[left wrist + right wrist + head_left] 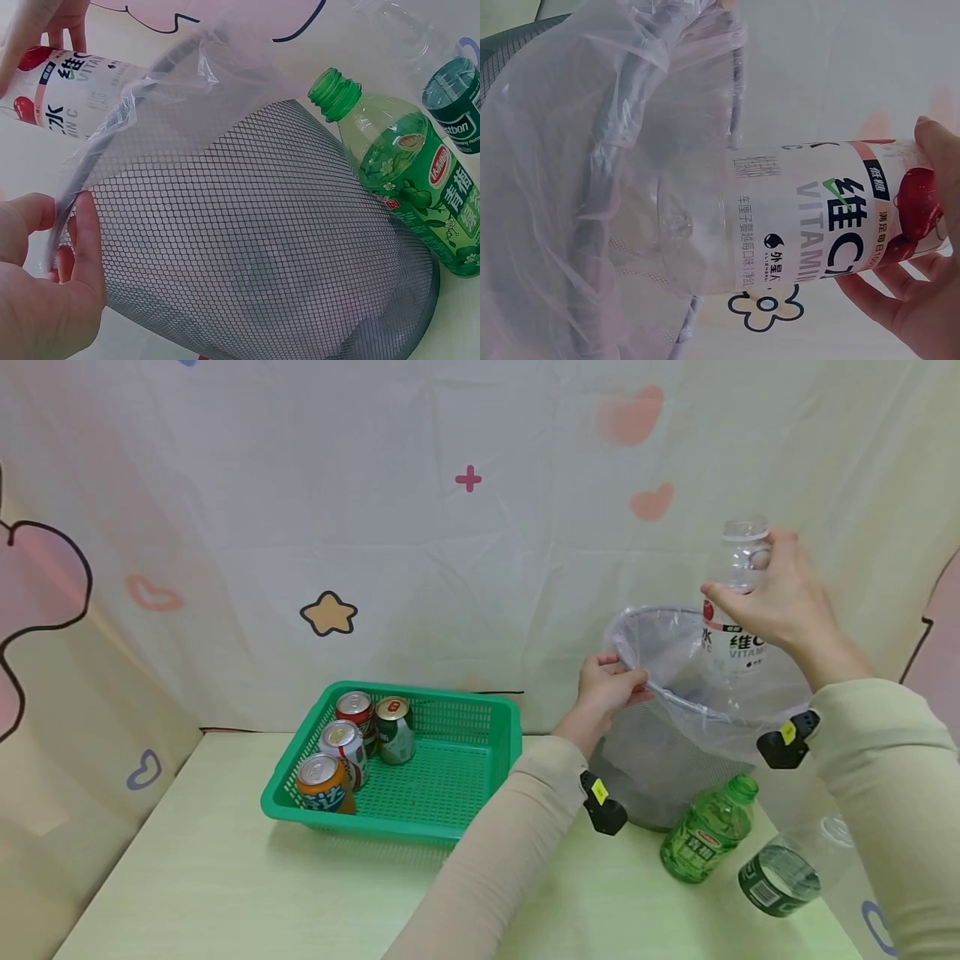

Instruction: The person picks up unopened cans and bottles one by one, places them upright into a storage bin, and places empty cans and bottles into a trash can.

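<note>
My right hand (780, 597) grips a clear plastic bottle (817, 217) with a white label printed with red fruit. The bottle is upright and capless, its base over the mouth of the mesh wastebasket (667, 760). A thin translucent bag (750, 693) lines the basket and folds over its rim. With thumb and fingers my left hand (606, 693) pinches the rim and bag at the near left side. In the left wrist view the left fingers (86, 240) curl over that rim. Through the mesh, things inside show only as blurred shapes.
Right of the basket stand a green tea bottle (708, 831) and a clear bottle with a dark green label (787, 872), near the table's right edge. A green plastic basket (450, 827) at left holds several drink cans (345, 747). A patterned curtain (420, 543) hangs behind the table.
</note>
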`<state>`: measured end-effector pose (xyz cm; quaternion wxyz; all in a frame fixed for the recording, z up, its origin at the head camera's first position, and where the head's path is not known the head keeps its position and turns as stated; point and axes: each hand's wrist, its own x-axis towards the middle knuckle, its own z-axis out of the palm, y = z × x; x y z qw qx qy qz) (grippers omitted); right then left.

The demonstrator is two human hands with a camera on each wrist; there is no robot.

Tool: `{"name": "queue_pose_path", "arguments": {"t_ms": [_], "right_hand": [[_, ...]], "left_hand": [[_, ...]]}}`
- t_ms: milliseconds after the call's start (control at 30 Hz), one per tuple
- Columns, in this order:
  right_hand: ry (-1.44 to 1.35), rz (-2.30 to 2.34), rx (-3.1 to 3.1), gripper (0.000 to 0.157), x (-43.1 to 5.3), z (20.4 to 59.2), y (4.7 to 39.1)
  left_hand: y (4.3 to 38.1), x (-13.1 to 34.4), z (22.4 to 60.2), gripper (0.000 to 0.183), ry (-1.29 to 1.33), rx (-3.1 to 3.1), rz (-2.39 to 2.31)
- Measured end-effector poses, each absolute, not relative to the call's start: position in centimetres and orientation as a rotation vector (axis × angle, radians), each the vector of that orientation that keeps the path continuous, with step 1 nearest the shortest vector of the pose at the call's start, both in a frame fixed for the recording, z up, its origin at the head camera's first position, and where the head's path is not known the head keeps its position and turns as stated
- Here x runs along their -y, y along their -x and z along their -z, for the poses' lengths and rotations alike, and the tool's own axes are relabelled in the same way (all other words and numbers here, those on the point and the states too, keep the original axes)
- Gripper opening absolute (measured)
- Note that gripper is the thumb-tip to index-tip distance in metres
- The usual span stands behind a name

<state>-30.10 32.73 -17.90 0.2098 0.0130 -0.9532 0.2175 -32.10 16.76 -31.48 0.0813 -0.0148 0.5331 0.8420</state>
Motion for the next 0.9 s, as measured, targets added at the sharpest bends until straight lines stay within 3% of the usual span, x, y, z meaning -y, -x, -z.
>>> {"name": "queue_pose_path", "arguments": {"t_ms": [900], "right_hand": [[-0.177, -0.554, 2.780, 0.091, -32.6, 19.4, 29.9]], "left_hand": [[32.0, -17.0, 31.6, 0.036, 0.046, -1.618, -2.508]]}}
